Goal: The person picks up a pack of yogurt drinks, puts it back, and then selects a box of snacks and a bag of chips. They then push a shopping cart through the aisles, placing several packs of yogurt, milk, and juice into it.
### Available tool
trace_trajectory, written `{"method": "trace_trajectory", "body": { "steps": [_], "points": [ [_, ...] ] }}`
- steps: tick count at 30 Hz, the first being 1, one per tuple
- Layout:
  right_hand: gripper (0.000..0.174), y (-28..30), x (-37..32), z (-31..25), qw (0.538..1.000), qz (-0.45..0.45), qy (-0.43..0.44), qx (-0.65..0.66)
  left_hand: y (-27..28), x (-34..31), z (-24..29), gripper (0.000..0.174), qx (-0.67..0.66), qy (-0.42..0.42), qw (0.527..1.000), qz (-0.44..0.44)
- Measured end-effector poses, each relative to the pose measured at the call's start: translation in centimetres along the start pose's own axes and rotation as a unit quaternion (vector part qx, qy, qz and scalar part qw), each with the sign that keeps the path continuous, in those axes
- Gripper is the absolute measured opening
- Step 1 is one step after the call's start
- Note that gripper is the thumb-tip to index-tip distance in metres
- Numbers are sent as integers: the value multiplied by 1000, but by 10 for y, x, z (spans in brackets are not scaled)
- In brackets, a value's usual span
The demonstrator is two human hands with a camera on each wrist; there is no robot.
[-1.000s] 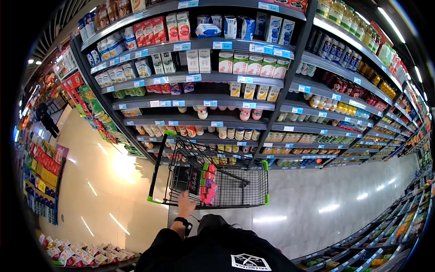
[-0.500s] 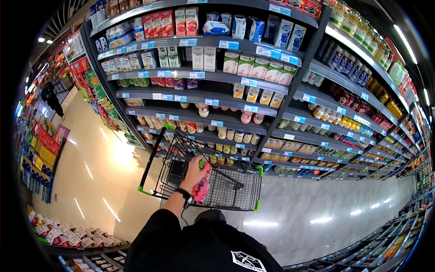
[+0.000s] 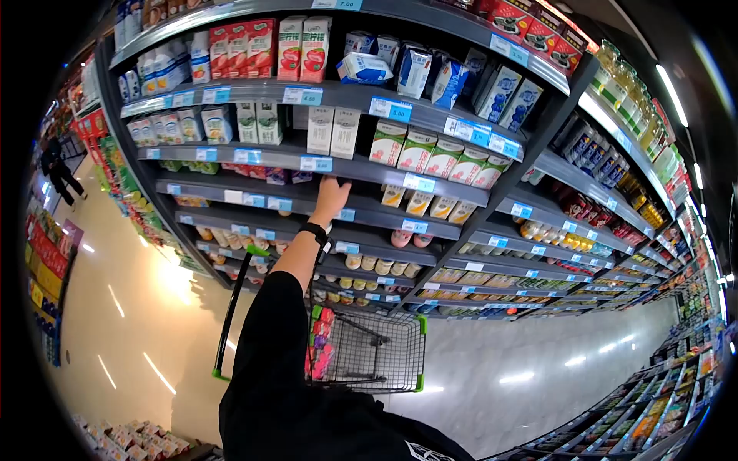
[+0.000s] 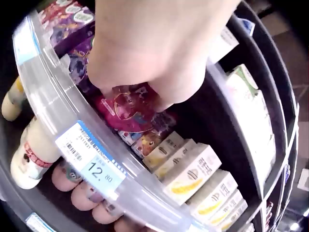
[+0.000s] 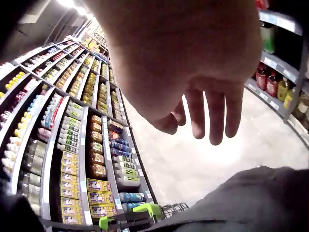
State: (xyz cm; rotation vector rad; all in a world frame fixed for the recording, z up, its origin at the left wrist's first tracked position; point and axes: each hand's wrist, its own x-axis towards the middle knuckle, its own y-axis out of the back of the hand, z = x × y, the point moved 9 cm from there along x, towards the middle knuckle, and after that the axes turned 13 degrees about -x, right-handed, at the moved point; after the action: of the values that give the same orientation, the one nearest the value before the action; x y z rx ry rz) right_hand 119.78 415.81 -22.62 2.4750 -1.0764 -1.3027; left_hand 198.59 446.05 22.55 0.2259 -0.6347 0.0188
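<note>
My left hand [image 3: 330, 198] reaches into a middle shelf of the drinks rack, just under a row of white cartons [image 3: 333, 132]. In the left wrist view, its thumb and fingers pinch a glossy dark-pink printed pack [image 4: 128, 110] behind the shelf's clear front strip [image 4: 53, 92]. Purple packs [image 4: 79, 63] stand to one side of it, and white-and-yellow cartons [image 4: 189, 175] to the other. My right hand [image 5: 188, 72] hangs over the floor in the right wrist view, its fingers pointing down and holding nothing.
Below my left arm stands a wire shopping cart [image 3: 400, 346] with red, green and pink packs [image 3: 320, 342] in it. Its black handle [image 3: 234, 315] is at the left. Pale bottles [image 4: 34, 154] fill the shelf below. A person [image 3: 58, 170] is far off at the left.
My left hand has gone from over the packs in the cart up and forward to the shelf. The head view has shifted, so the cart appears lower.
</note>
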Motion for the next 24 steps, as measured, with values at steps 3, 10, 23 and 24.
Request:
{"method": "trace_trajectory", "body": {
  "steps": [3,10,23,24],
  "points": [
    [33,-3,-4,-15,1000,17,-15,-6,-35,44,-63,45,152,-111,982,-20],
    [33,9,-20,-12,997,48,-61,-15,-39,72,-85,49,112,-80,990,-31],
    [32,25,-45,21,993,60,-103,-12,-29,68,-87,57,79,-98,992,-26],
    [32,25,-47,22,993,59,-104,-11,-29,66,-85,58,77,-104,991,-22]
  ]
}}
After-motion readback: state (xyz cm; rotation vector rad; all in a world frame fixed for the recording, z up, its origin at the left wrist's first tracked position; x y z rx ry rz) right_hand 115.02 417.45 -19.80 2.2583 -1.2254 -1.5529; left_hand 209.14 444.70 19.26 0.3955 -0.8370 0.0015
